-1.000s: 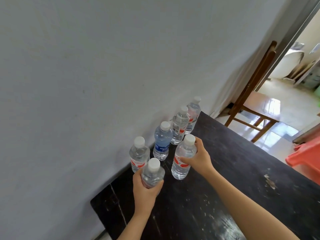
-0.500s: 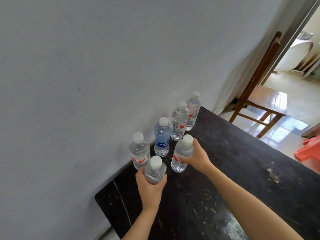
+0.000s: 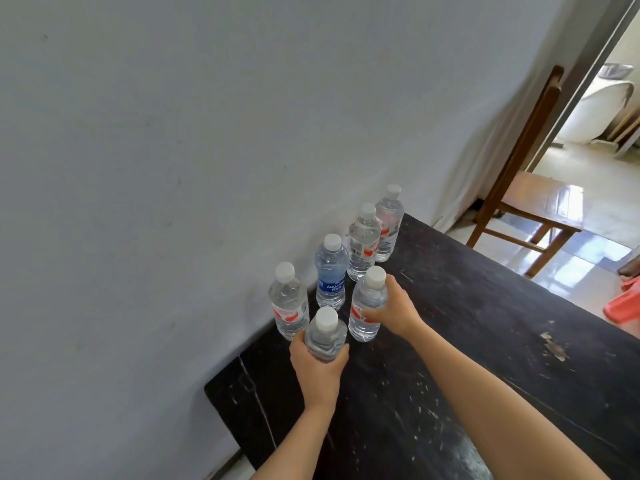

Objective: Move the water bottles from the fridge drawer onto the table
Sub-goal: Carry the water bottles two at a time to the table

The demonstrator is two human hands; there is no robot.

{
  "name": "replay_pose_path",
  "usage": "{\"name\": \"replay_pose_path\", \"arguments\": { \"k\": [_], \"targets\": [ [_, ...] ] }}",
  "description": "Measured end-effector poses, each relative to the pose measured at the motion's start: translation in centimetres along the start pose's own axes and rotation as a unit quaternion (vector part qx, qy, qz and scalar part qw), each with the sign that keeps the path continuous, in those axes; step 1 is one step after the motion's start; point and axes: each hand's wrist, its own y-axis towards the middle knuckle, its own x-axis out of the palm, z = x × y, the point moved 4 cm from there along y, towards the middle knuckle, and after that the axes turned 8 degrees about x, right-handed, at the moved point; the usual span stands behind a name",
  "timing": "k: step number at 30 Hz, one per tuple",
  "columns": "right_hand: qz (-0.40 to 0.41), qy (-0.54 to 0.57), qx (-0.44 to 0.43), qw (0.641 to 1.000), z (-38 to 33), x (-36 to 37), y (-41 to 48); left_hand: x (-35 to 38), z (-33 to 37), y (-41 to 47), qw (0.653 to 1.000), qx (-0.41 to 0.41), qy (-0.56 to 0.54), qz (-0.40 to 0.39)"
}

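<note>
In the lower middle of the frame, the left hand [image 3: 317, 368] is wrapped around a clear bottle [image 3: 325, 336] whose base is hidden. Just right of it, the right hand [image 3: 394, 311] grips a red-label bottle [image 3: 367, 303] standing on the dark counter [image 3: 485, 341]. Both grips and both bottles are about where they were half a second ago. Four more bottles [image 3: 362, 244] line the wall behind.
</note>
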Motion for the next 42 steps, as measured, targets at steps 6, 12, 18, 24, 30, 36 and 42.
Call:
{"name": "replay_pose_path", "arguments": {
  "k": [6,12,18,24,30,36,42],
  "targets": [
    [0.077,-0.173,-0.007,0.982,0.3,-0.1,-1.9,-0.4,0.1,-0.2,0.996,-0.018,0.092,0.001],
    [0.104,-0.21,0.051,0.971,4.5,-1.6,-5.3,-2.2,-0.6,-2.5,0.986,-0.075,0.138,-0.056],
    [0.115,-0.225,0.09,0.963,7.7,-4.6,-8.4,-5.2,-1.4,-4.0,0.978,-0.079,0.182,-0.068],
    [0.123,-0.261,0.072,0.955,8.7,-5.5,-10.8,-7.7,0.2,-4.3,0.983,-0.044,0.17,-0.049],
    [0.123,-0.308,0.045,0.942,9.0,-5.0,-13.4,-9.5,1.6,-4.1,0.981,0.033,0.183,-0.062],
    [0.165,-0.367,0.054,0.914,7.9,-5.9,-19.3,-9.2,2.9,-3.0,0.969,0.12,0.179,-0.121],
    [0.253,-0.435,0.101,0.858,6.5,-6.3,-27.9,-7.1,6.8,-2.8,0.911,0.275,0.152,-0.269]
  ]
}}
